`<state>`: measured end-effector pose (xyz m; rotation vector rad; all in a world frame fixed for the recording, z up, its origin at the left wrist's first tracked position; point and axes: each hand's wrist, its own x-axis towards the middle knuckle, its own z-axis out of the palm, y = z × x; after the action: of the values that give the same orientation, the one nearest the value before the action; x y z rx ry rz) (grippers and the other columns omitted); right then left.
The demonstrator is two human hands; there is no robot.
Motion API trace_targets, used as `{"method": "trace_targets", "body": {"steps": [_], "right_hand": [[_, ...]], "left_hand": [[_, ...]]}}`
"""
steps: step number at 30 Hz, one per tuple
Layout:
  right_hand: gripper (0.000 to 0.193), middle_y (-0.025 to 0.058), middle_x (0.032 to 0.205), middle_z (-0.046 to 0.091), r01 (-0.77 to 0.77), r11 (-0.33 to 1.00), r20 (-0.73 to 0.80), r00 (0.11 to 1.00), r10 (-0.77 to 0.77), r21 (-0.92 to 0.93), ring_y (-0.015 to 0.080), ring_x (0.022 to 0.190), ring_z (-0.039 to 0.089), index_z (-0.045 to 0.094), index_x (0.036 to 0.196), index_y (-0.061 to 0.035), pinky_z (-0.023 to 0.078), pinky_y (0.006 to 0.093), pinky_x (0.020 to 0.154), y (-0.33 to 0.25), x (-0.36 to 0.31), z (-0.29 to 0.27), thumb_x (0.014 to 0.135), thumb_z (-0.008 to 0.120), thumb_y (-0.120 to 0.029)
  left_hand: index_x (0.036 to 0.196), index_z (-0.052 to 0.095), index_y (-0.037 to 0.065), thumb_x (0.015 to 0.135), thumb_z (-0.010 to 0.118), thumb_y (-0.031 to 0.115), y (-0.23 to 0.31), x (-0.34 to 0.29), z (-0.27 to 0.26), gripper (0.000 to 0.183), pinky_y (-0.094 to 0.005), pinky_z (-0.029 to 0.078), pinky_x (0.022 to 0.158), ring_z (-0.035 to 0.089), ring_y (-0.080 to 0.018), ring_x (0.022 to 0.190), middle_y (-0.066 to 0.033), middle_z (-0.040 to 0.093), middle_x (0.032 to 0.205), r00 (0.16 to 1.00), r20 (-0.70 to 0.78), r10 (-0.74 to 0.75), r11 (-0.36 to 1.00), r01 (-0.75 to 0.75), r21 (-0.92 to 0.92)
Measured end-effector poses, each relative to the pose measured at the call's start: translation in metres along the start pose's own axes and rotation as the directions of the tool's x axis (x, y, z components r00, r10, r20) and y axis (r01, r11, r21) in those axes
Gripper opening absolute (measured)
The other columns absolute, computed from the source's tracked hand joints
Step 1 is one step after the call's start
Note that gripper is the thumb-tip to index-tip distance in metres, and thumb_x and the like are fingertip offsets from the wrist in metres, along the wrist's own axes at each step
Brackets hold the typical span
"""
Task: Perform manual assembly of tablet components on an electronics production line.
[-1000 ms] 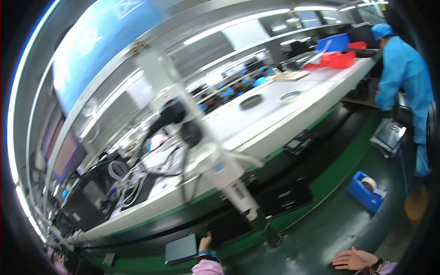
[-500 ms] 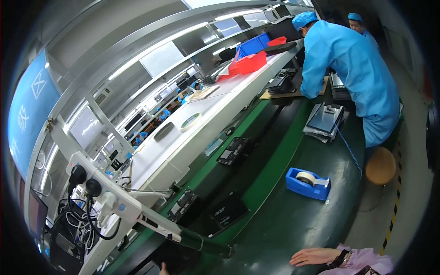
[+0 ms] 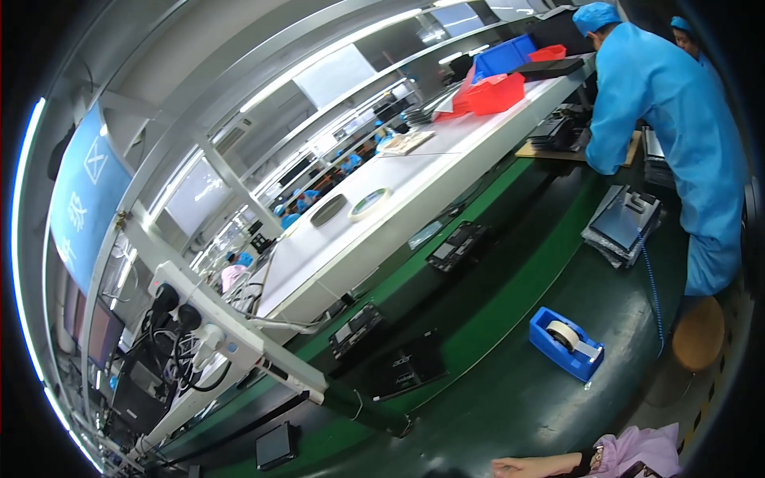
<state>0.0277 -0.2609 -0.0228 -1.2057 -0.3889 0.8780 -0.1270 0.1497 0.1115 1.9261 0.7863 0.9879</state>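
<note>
At the lower edge on the right lies my right hand (image 3: 526, 467), low over the dark green bench (image 3: 478, 414). It comes from a lilac sleeve with a dark band at the wrist. Its fingers are largely cut off by the frame edge, so their pose is unclear. The nearest object is a blue tape dispenser (image 3: 566, 343) with a pale roll, standing apart beyond the hand. My left hand is out of view. On the green conveyor belt (image 3: 486, 319) lie a black laptop panel (image 3: 408, 365), an opened laptop base (image 3: 356, 329) and another laptop base (image 3: 456, 245).
A metal post (image 3: 362, 410) with a power strip (image 3: 215, 327) and plugs rises at the left. A dark flat box (image 3: 276, 446) lies near it. Beyond the belt runs a white shelf (image 3: 382, 215). At right stand stacked panels (image 3: 625, 223), a stool (image 3: 699, 334) and a co-worker in blue (image 3: 669, 119).
The view has turned left, so the scene sits farther right. My right hand has dropped lower in the frame, its outstretched fingers now mostly cut off. A fingertip at the lower left has gone.
</note>
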Motion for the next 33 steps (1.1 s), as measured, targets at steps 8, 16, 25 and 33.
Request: {"method": "trace_targets", "body": {"steps": [8,16,25,33], "right_hand": [[0.081,0.0206,0.150,0.014,0.145,0.962,-0.445,0.864,-0.237,-0.231,0.0249,0.139,0.015,0.013,0.143,0.0041,0.020,0.0324,0.110,-0.023,-0.015,-0.025,0.090,0.056,-0.040],[0.083,0.0173,0.150,0.014,0.213,0.950,-0.542,0.782,-0.307,-0.230,0.0260,0.140,0.010,0.013,0.145,-0.0012,0.011,0.0342,0.113,-0.041,-0.032,-0.018,0.088,0.059,-0.041],[0.041,0.0047,0.116,0.050,0.614,0.787,-0.726,0.515,-0.457,-0.059,0.0112,0.109,0.045,0.043,0.125,-0.0006,0.035,0.0242,0.092,-0.069,-0.008,-0.004,0.093,0.056,-0.023],[0.035,-0.0022,0.103,0.058,0.606,0.784,-0.734,0.470,-0.490,-0.136,0.0067,0.096,0.049,0.059,0.110,0.0007,0.036,0.0232,0.087,-0.040,0.013,-0.019,0.094,0.053,-0.031]], "left_hand": [[0.131,0.039,0.001,0.081,0.063,0.015,0.015,-0.060,0.113,0.057,-0.0414,0.030,0.105,0.037,-0.0368,0.126,-0.0217,0.035,0.139,0.966,0.240,0.092,0.988,-0.060,-0.140],[0.129,0.037,-0.002,0.086,0.058,0.021,0.049,-0.085,0.188,0.053,-0.0432,0.028,0.106,0.035,-0.0348,0.127,-0.0229,0.034,0.138,0.825,0.498,0.267,0.942,-0.114,-0.316],[0.123,0.040,-0.004,0.088,0.057,0.033,0.028,-0.096,0.219,0.054,-0.0378,0.037,0.098,0.047,-0.0270,0.114,-0.0193,0.047,0.123,0.801,0.497,0.334,0.893,-0.100,-0.439],[0.120,0.043,-0.002,0.097,0.039,0.038,0.050,-0.068,0.226,0.046,-0.0357,0.044,0.091,0.059,-0.0275,0.103,-0.0200,0.060,0.107,0.722,0.522,0.454,0.722,0.045,-0.690]]}}
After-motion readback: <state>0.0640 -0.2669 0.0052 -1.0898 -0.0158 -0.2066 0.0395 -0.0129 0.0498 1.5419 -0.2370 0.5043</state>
